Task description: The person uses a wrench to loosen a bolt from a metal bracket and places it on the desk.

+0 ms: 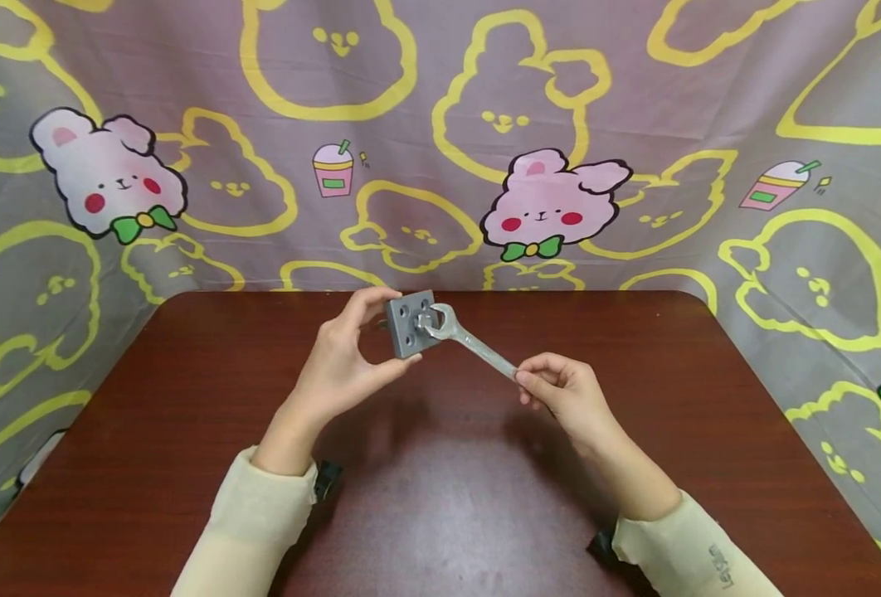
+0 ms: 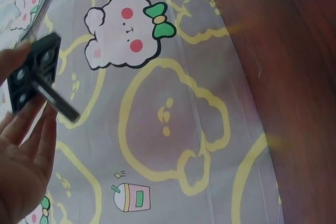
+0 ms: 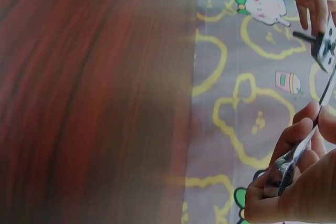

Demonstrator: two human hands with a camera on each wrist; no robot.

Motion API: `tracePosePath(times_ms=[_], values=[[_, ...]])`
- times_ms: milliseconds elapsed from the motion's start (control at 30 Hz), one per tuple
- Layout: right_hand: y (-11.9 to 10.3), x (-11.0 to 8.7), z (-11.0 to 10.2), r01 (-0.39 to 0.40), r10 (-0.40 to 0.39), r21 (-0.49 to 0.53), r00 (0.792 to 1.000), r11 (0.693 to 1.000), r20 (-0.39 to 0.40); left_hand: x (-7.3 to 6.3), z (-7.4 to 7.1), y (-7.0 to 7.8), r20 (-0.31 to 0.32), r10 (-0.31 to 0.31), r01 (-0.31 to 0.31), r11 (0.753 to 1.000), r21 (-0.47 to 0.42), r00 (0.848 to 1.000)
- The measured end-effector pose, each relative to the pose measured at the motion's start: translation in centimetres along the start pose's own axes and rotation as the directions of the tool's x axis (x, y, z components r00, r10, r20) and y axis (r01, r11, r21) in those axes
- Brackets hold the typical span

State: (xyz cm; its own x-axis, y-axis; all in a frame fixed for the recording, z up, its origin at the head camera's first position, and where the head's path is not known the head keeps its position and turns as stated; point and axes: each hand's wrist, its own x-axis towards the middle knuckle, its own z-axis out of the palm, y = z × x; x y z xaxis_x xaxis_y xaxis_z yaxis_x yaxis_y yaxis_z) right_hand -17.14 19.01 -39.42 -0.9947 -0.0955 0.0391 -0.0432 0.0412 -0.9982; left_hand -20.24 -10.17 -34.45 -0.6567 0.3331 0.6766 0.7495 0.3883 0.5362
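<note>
My left hand (image 1: 339, 358) holds a grey square plate (image 1: 399, 328) by its edges, thumb below and fingers above, raised over the table. The plate has round holes near its corners and a bolt through its middle. On the side facing right is the bolt head (image 1: 425, 320); the threaded shank (image 2: 59, 102) sticks out behind, as the left wrist view shows. My right hand (image 1: 569, 396) grips a silver wrench (image 1: 485, 353) by its far end. The wrench's open end is at the bolt head. In the right wrist view the handle end (image 3: 283, 174) lies within my curled fingers.
Below the hands is a dark reddish-brown wooden table (image 1: 440, 506) with rounded back corners. A grey-pink cloth (image 1: 425, 108) printed with yellow outlines and rabbit faces hangs behind it and along both sides. Both wrists have cream sleeves (image 1: 257, 510).
</note>
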Motion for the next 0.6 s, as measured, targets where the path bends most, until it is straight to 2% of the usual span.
tracePosePath(times_ms=[133, 233, 367, 600], values=[[0.1, 0.1, 0.7, -0.006, 0.006, 0.022, 1.000, 1.000, 0.005, 0.2, 0.6, 0.1, -0.106, 0.012, -0.010, 1.000, 0.023, 0.994], [0.2, 0.3, 1.2, -0.025, 0.025, 0.036, 1.000, 0.999, 0.016, 0.3, 0.8, 0.2, -0.150, 0.007, -0.002, 0.999, 0.036, 0.989], [0.3, 0.5, 1.5, -0.047, 0.046, 0.050, 0.999, 0.998, 0.022, 0.2, 1.0, 0.2, -0.170, 0.009, -0.002, 0.999, 0.042, 0.985], [0.2, 0.7, 1.7, -0.049, 0.048, 0.052, 0.998, 0.997, 0.038, 0.2, 1.1, 0.2, -0.165, 0.042, -0.038, 0.999, 0.027, 0.985]])
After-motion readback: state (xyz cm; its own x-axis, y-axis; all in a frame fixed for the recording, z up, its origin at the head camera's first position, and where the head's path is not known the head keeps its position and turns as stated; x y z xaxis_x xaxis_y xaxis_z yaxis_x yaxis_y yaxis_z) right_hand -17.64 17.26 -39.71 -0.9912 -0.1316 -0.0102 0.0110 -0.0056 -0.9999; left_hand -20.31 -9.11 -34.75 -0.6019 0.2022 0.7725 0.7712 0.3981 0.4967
